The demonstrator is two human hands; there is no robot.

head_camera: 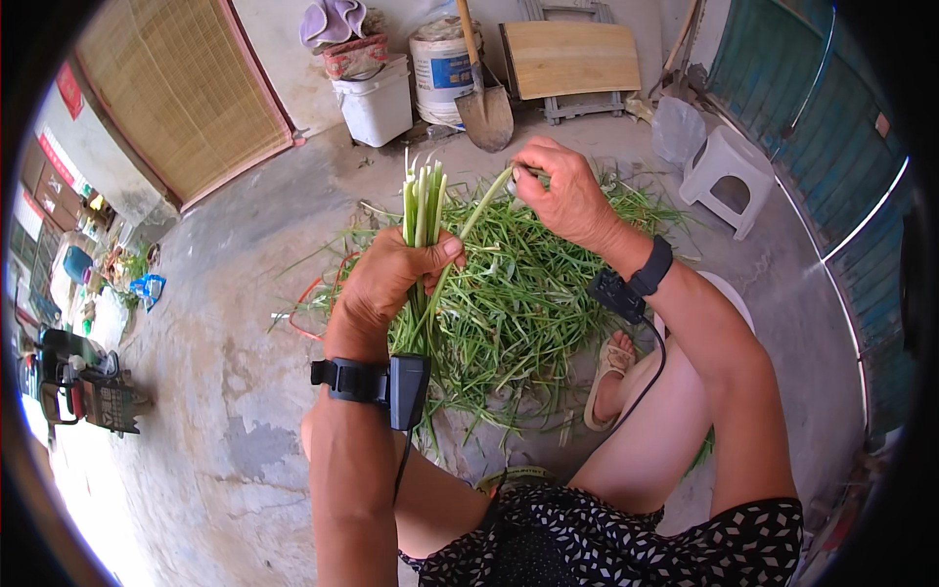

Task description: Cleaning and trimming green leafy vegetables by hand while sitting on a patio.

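My left hand (pixel 400 275) is closed around an upright bunch of green stalks (pixel 423 202), perhaps garlic chives, with pale cut-looking ends pointing up and leaves hanging below the fist. Thumb and fingertips of my right hand (pixel 561 192) pinch the upper end of a single stalk (pixel 486 202). That stalk slants down to the left hand, whose thumb lies against it. Beneath both hands a wide, loose heap of long green leaves (pixel 521 301) covers the floor. A red strap or cord (pixel 304 302) curves out at the heap's left edge.
Against the back wall stand a white square bucket (pixel 378 103), a round bucket (pixel 440 73), a shovel (pixel 486 117) and a folded wooden table (pixel 572 59). A white plastic stool (pixel 726 176) is at right by a green metal door (pixel 836 125). Cables run from both wrist straps.
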